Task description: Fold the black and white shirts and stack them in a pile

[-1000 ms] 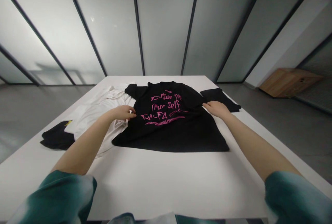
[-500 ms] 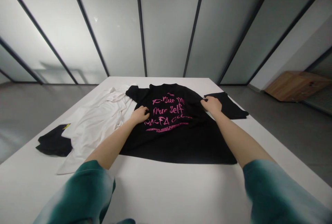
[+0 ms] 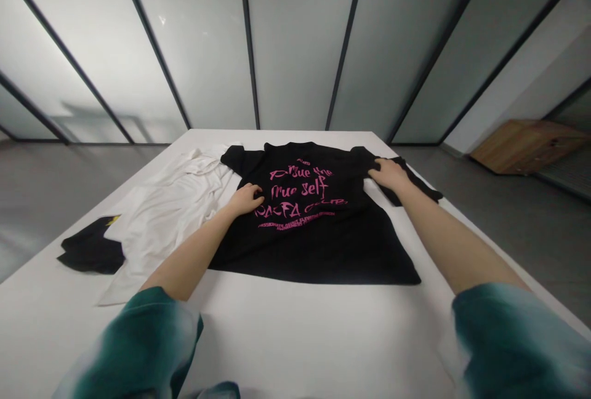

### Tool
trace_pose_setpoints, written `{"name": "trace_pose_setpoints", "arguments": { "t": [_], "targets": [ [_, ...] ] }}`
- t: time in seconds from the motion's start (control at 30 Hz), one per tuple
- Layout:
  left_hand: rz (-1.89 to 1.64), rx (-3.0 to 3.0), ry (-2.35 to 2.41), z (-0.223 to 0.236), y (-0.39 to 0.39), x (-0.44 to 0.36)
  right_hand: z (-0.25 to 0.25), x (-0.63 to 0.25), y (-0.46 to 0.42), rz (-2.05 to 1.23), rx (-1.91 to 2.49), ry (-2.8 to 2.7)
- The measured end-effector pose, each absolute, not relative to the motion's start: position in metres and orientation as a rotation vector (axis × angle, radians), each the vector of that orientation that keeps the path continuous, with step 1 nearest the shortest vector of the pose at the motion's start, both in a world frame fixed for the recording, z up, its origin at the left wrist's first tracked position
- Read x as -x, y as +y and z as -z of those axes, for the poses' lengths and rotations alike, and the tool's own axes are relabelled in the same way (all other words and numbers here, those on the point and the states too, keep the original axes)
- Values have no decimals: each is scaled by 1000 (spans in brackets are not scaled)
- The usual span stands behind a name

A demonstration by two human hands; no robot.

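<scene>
A black T-shirt (image 3: 314,251) with pink lettering lies spread on the white table, its collar toward the far side and its hem toward me. My left hand (image 3: 245,199) is on the shirt's left side below the sleeve, fingers curled into the cloth beside the lettering. At the right sleeve, my right hand (image 3: 388,175) grips the fabric near the cuff, with the fingertips partly hidden. Just beyond and under that hand sits a folded black cloth (image 3: 422,186), partly covered by the hand and sleeve.
Left of the shirt, a rumpled white garment (image 3: 161,214) spreads over the table (image 3: 314,337). A folded black garment with a yellow mark (image 3: 92,248) lies partly beneath it near the left edge. Frosted panels stand behind the table, and a wooden cabinet (image 3: 526,146) is at the right.
My right hand has moved outward to the right with the sleeve, which now extends sideways over the folded black cloth. The lettering lies flatter. My left hand stays at the shirt's left side.
</scene>
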State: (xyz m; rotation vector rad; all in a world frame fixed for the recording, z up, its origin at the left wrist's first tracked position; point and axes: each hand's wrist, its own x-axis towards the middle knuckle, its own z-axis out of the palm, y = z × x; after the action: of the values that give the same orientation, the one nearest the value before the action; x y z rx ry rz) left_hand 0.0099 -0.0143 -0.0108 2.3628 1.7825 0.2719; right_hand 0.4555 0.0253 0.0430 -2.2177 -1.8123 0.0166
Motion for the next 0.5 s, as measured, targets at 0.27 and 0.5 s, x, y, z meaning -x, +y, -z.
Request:
{"name": "trace_pose_setpoints", "arguments": {
  "t": [0.27, 0.5],
  "targets": [
    [163, -2096, 2193, -33, -63, 29, -11, -453, -83, -228, 2378, -1992],
    [173, -2095, 1556, -44, -122, 55, 16, -453, -155, -324, 2049, -2101]
  ]
}}
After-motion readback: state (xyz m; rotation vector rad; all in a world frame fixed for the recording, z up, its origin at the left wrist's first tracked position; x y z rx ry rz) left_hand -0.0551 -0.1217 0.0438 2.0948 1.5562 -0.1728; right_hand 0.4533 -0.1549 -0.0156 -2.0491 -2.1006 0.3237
